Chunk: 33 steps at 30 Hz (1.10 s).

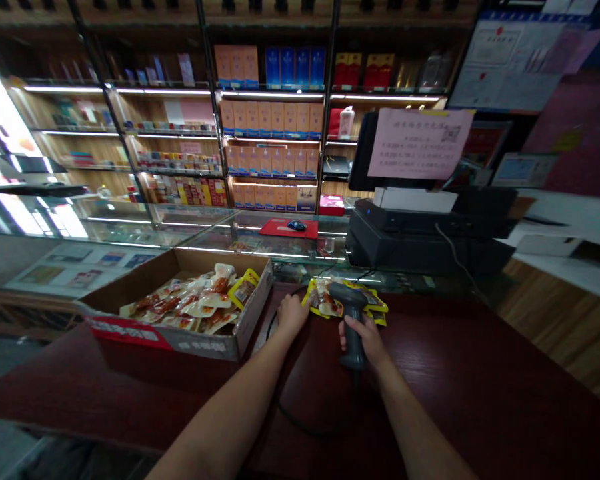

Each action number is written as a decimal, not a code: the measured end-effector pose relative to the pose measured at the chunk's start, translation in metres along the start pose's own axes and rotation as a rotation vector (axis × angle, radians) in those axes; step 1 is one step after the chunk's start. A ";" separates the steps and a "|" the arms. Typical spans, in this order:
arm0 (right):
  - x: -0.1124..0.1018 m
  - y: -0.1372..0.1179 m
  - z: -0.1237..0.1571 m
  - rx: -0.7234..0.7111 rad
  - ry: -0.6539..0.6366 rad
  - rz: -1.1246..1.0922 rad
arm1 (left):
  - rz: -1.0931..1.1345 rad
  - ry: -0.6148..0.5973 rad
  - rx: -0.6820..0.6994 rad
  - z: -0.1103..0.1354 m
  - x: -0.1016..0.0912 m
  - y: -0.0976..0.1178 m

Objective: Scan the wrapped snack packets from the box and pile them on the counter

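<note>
A dark grey barcode scanner (353, 333) is gripped in my right hand (365, 337), its fingers wrapped round the handle. The scanner's head is over several yellow snack packets (325, 298) lying on the dark red table, and covers part of them. My left hand (293, 315) rests at the left end of these packets, its fingers closed at the edge of one; the fingertips are partly hidden. Left of that hand stands an open cardboard box (253, 320) of clear vacuum-packed snacks (195, 300), with one yellow packet (244, 288) at its right side.
A black cable (300, 427) loops across the table (445, 400). Beyond it are a glass counter (210, 230), a mouse (297, 225) on a red mat, and a dark monitor (363, 153) with a pink notice above black equipment (430, 233). Lit shelves of boxed goods (273, 120) line the back.
</note>
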State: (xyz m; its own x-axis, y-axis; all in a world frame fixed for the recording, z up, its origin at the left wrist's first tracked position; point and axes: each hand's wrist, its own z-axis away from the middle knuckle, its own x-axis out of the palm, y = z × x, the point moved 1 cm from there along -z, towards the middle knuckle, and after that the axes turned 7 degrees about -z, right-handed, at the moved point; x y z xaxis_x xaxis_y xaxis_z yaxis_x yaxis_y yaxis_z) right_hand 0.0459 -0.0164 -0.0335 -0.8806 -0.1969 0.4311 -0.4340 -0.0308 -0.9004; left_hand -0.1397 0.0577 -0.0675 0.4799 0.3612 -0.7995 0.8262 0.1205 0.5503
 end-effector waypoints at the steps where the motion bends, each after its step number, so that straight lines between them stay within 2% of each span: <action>1: 0.000 0.000 0.000 0.000 0.003 0.002 | -0.004 -0.003 0.001 -0.001 0.004 -0.001; 4: 0.004 -0.002 0.001 0.009 -0.019 0.009 | 0.103 -0.015 -0.013 -0.006 0.009 -0.007; 8: 0.008 -0.001 0.003 0.039 -0.045 0.034 | 0.596 -0.001 -0.100 -0.013 0.008 -0.018; 11: 0.008 0.002 0.003 0.050 -0.071 0.045 | 0.945 0.100 -0.111 -0.014 0.003 -0.022; 13: 0.008 0.004 0.003 0.058 -0.095 0.060 | 1.027 0.189 -0.073 -0.012 0.000 -0.021; 16: 0.009 0.005 0.005 0.074 -0.113 0.070 | 1.024 0.245 -0.013 -0.008 -0.002 -0.017; 23: 0.013 0.000 0.008 0.073 -0.104 0.072 | 1.004 0.246 0.006 -0.004 -0.002 -0.015; 29: 0.011 0.003 0.006 0.082 -0.106 0.069 | 0.756 0.374 0.035 -0.003 -0.009 -0.016; 33: 0.010 0.004 0.006 0.073 -0.113 0.076 | 0.782 0.359 0.017 -0.004 -0.009 -0.016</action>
State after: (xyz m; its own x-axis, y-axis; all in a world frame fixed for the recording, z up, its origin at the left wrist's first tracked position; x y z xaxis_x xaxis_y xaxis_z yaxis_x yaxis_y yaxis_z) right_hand 0.0366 -0.0241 -0.0329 -0.8814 -0.3103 0.3563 -0.3485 -0.0822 -0.9337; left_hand -0.1587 0.0562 -0.0679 0.7928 0.6058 -0.0660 0.3030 -0.2979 0.9053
